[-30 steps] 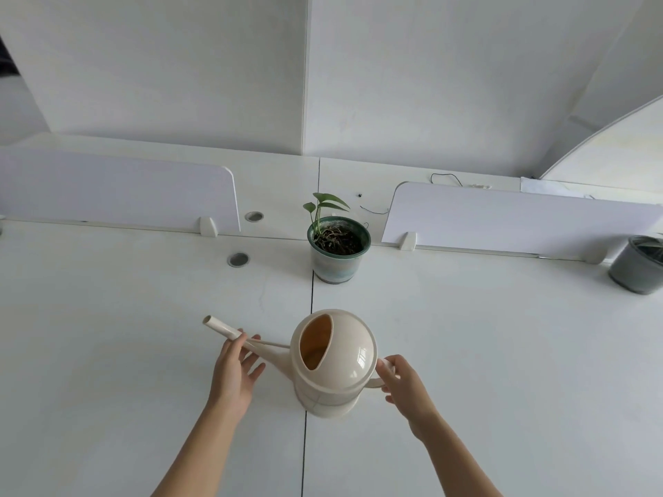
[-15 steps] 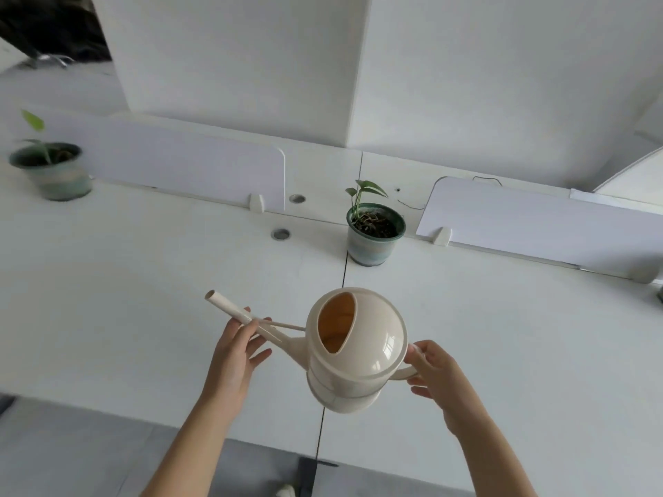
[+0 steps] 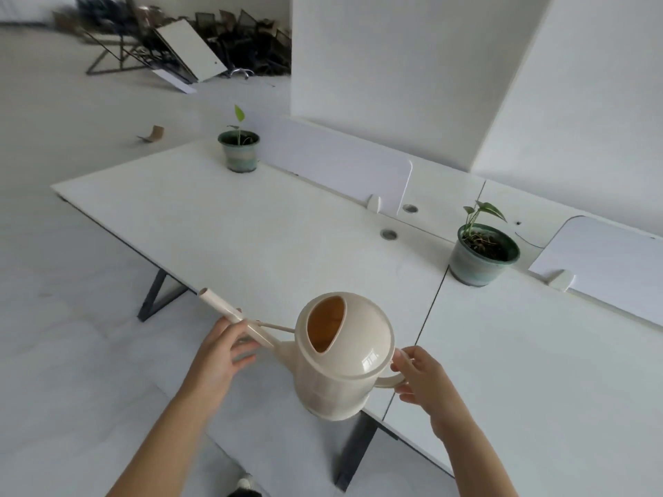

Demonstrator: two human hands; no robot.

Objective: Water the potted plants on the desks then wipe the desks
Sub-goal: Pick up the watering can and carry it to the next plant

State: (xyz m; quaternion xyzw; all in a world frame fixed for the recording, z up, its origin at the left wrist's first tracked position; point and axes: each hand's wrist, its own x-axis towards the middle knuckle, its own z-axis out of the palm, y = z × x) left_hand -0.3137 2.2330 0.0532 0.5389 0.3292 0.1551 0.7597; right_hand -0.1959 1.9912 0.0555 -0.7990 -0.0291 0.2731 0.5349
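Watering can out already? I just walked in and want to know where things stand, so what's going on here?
A person holds a cream watering can above the near edge of the white desks: right hand on the handle, left hand steadying the spout. The spout points left, over no pot, and no water is pouring. Two potted plants sit by the dividers, one far left, one nearer on the right.

Both forearms bare — no sleeves, watch, rings; left hand [image 3: 219, 353], right hand [image 3: 425, 383] ungloved.
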